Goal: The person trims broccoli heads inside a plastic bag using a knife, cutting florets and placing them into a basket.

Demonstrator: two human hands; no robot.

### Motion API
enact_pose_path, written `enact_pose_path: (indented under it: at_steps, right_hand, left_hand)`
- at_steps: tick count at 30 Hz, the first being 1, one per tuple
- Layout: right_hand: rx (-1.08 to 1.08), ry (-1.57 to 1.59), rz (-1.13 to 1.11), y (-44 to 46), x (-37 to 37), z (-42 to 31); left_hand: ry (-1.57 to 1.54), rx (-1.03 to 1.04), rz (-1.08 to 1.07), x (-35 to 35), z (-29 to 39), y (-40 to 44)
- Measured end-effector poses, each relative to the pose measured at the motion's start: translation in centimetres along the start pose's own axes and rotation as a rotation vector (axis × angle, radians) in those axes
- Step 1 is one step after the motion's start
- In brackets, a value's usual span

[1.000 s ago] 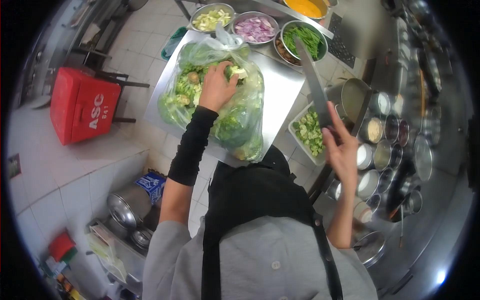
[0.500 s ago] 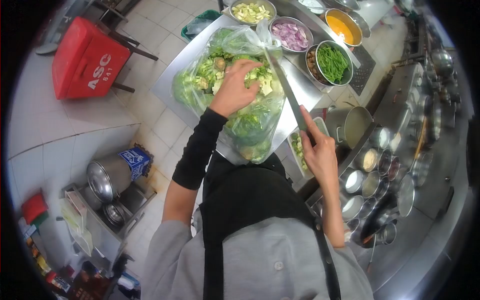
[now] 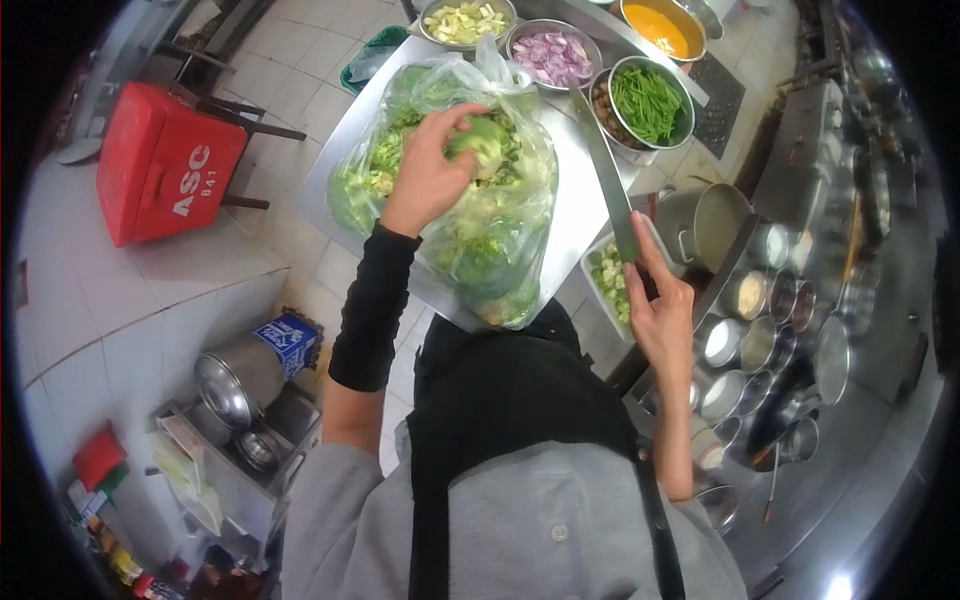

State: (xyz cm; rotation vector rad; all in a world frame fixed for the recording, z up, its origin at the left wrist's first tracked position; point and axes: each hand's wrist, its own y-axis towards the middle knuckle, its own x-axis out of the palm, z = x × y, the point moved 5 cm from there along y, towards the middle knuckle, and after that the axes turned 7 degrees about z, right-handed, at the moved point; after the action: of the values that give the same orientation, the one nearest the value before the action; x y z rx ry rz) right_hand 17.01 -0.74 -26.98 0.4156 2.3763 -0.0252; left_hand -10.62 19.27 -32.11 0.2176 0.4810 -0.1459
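Note:
A clear plastic bag full of broccoli lies on a steel worktop in front of me. Above its opening, my left hand is closed around a pale green broccoli piece. The fingertips are partly hidden behind that piece. To the right of the bag, my right hand grips a long knife by its handle. The blade points up and away, apart from the bag. Below the knife, a white tray holds cut green pieces.
Bowls of pale chopped vegetable, purple onion and green strips stand along the far edge. A large pot and several small seasoning containers are on the right. At left sits a red box.
My left hand has closed on a broccoli piece and lifted it slightly from the others. My right hand and the knife have moved a little right and down. The view has shifted slightly.

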Motion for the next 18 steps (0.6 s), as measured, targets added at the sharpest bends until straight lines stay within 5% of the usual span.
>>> enact_pose_path:
  at_steps: [8,18]
  right_hand:
    - [-0.211,-0.383,-0.266,-0.2,2.5,-2.5]
    - [-0.366,-0.676,-0.445,0.4,2.0,-4.1]
  left_hand:
    - [-0.049,-0.089,0.246,-0.2,-4.2,-1.3]
    - [0.229,0.263,0.166,-0.4,-3.5,-1.7]
